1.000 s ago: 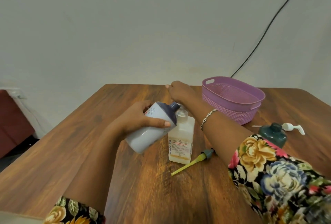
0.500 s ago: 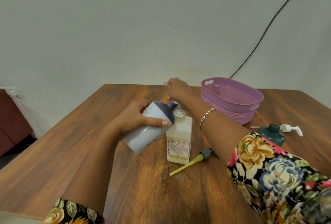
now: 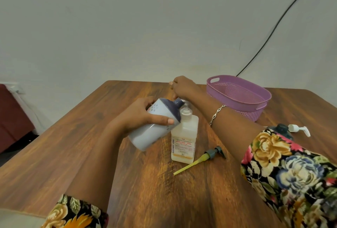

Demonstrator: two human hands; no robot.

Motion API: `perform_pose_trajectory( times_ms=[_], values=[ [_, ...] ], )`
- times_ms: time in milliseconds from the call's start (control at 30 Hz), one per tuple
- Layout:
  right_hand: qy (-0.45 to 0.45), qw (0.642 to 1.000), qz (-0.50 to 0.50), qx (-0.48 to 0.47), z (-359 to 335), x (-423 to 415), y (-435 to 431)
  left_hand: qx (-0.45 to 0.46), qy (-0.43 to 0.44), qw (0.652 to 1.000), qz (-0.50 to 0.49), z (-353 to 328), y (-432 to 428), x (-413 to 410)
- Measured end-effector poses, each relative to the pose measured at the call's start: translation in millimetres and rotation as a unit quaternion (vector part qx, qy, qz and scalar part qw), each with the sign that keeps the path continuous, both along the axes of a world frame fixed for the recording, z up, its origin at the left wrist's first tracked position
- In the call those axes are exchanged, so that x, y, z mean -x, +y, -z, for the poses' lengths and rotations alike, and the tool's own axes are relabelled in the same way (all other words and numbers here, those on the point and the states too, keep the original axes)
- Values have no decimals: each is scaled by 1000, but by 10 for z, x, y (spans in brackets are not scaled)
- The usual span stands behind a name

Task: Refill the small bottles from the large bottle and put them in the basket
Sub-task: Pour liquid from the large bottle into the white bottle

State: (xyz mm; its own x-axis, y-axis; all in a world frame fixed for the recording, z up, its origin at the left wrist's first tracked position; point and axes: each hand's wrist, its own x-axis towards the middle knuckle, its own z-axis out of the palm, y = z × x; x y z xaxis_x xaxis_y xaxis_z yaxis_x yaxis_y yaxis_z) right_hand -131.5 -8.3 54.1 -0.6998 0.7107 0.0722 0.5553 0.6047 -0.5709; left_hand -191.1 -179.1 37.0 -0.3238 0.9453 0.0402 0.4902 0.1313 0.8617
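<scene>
Wood table (image 3: pixel 76 154): one basket (image 3: pixel 246 112), three bottles, two loose pumps

Mid-table the left hand (image 3: pixel 138 116) wraps the white bottle (image 3: pixel 145 136), tilted, neck up-right toward the clear bottle (image 3: pixel 184 133); right hand (image 3: pixel 184 87) above that, grip unclear. Green bottle (image 3: pixel 281 132) right, yellow-tubed pump (image 3: pixel 200 160), white pump (image 3: pixel 299 129).

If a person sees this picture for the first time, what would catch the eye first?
Mid-table, the left hand holds a white bottle with a dark blue top, tilted toward the pump of the upright hand-rub bottle, whose pump head the right hand covers. A purple basket stands back right; a loose pump with a yellow tube lies nearer.
</scene>
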Motion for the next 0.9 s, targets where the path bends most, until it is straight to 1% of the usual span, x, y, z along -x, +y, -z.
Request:
perform_pose_trajectory(
  times_ms=[133,200,300,367,467,533,667,767,833,900],
  values=[
    [-35,998,17,-44,105,-39,-10,19,-6,1000,3,45,14,-4],
    [-41,998,16,-47,119,-45,-6,22,2,1000,2,41,20,-9],
    [-22,999,13,-27,126,-40,-15,25,9,1000,-3,29,5,-17],
    [4,1000,6,-11,64,-42,-29,18,-4,1000,-5,15,-10,-25],
    [38,998,-19,47,-64,-42,-48,11,5,1000,-10,-46,-25,-29],
    [20,998,-23,59,-63,-28,-46,9,20,1000,-14,-71,-29,-27],
    [-34,999,14,-1,100,-40,-7,21,24,999,-13,-8,-3,-46],
    [-59,998,19,-21,136,-46,-4,21,26,999,-8,8,12,-54],
    [-41,999,22,-17,119,-27,-29,21,32,999,-11,-12,-13,-29],
    [-9,1000,21,8,62,-16,-25,19,29,999,-15,-30,-28,-31]
  ],
)
